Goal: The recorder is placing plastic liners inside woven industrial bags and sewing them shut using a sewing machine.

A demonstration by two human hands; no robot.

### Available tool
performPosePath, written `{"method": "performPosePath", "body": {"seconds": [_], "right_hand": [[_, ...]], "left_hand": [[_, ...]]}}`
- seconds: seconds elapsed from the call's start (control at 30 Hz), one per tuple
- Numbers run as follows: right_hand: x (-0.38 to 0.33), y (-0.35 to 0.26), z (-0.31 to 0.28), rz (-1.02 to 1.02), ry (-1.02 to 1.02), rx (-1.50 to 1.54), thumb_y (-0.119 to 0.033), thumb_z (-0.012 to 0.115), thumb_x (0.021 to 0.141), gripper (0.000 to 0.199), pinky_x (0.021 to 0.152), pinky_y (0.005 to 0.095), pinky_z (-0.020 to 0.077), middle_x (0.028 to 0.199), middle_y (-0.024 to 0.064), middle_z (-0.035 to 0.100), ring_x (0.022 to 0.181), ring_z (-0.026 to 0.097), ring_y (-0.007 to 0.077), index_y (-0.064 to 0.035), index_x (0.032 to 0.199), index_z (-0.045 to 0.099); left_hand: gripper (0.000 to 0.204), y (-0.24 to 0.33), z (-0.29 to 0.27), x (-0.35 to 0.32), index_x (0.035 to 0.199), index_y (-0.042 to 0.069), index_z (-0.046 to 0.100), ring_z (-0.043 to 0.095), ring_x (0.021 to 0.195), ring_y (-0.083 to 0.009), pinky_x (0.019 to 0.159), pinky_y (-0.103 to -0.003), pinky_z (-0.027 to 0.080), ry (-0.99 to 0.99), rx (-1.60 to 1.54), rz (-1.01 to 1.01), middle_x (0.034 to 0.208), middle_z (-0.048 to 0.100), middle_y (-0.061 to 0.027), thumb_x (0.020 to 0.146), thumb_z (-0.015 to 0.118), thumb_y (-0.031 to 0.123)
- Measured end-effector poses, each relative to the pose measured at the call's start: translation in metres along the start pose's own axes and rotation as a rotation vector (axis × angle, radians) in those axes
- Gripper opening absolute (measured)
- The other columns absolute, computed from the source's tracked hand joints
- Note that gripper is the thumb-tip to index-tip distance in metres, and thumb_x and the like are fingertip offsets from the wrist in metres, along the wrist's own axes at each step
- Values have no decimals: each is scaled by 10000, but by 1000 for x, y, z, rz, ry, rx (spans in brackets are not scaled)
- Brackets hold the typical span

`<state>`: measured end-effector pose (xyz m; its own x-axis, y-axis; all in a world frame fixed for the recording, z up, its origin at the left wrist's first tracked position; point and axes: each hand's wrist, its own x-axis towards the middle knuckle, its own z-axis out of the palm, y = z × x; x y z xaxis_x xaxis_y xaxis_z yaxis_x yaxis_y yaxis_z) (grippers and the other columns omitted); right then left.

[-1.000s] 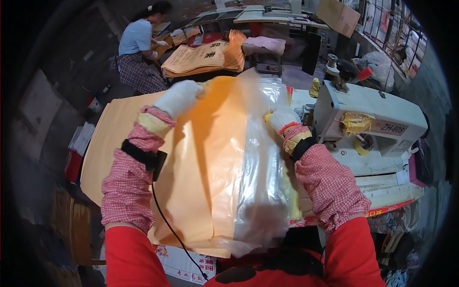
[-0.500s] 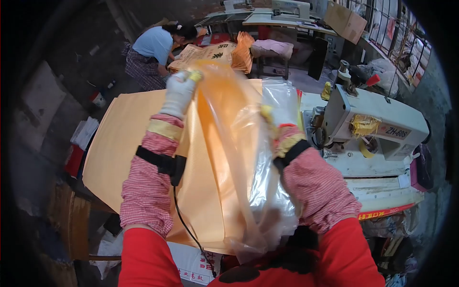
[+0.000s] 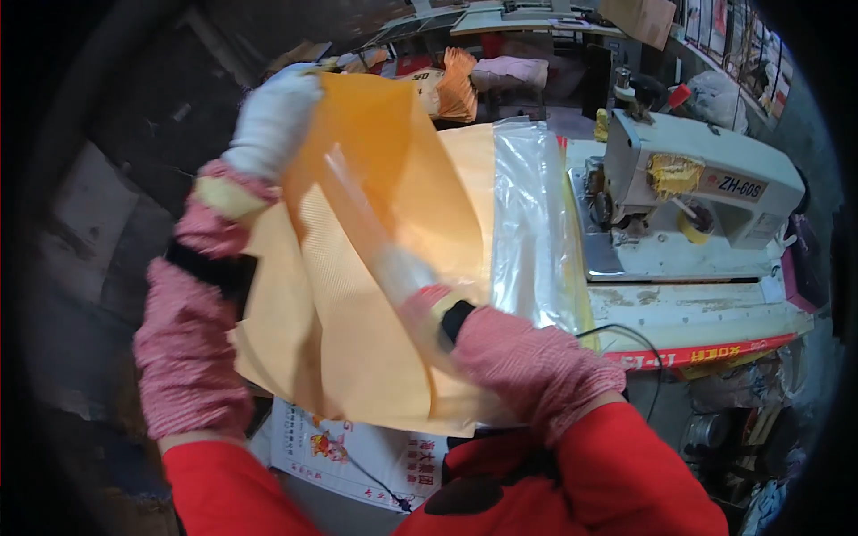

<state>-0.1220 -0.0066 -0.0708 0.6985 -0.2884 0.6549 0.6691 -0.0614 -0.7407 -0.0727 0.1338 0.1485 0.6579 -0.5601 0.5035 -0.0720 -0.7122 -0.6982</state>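
Observation:
My left hand [image 3: 275,121], in a white glove, is raised at the far left, its fingers closed on the top edge of an orange woven bag [image 3: 371,335]. The bag is lifted and its side gapes. My right hand [image 3: 402,272], also gloved, reaches in at the bag's opening; it is blurred and its fingers cannot be made out. A strip of clear plastic film [image 3: 344,183] runs along the opening beside that hand. A stack of clear plastic liners [image 3: 527,214] lies flat to the right of the bag, over more orange sheets [image 3: 472,161].
A white sewing machine [image 3: 697,179] stands on its table [image 3: 715,308] at the right. Orange printed bags [image 3: 451,85] are piled at the back. A white printed sack [image 3: 357,456] lies under the near edge. A cable [image 3: 626,329] loops by my right forearm.
My left hand has moved left and up, lifting the bag's edge. My right hand has gone from the plastic stack leftward into the bag's opening. The other person is now mostly hidden.

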Motion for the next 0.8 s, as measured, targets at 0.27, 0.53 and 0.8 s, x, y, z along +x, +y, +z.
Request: {"method": "performPosePath", "body": {"seconds": [0.27, 0.53, 0.8], "right_hand": [[69, 83, -20, 507, -136, -274, -162, 582, 737, 159, 644, 356, 457, 782, 140, 609, 728, 596, 273, -58, 857, 567], [93, 59, -34, 324, -311, -513, -140, 508, 767, 169, 627, 370, 451, 808, 113, 602, 730, 581, 282, -126, 907, 601], [56, -8, -32, -74, -601, -91, -163, 482, 752, 156, 639, 396, 459, 867, 156, 589, 807, 575, 317, -99, 852, 582]], "left_hand": [[65, 26, -154, -75, 714, 58, 502, 526, 557, -292, 485, -374, 428, -658, -146, 256, 666, 509, -110, 698, 551, 96], [154, 26, -199, -91, 757, 42, 523, 538, 594, -325, 523, -376, 433, -646, -170, 80, 634, 532, -118, 704, 569, 178], [281, -168, -134, 7, 1111, -28, 511, 527, 957, -156, 871, -266, 390, -125, -656, -547, 1031, 573, -87, 896, 386, 104]]}}
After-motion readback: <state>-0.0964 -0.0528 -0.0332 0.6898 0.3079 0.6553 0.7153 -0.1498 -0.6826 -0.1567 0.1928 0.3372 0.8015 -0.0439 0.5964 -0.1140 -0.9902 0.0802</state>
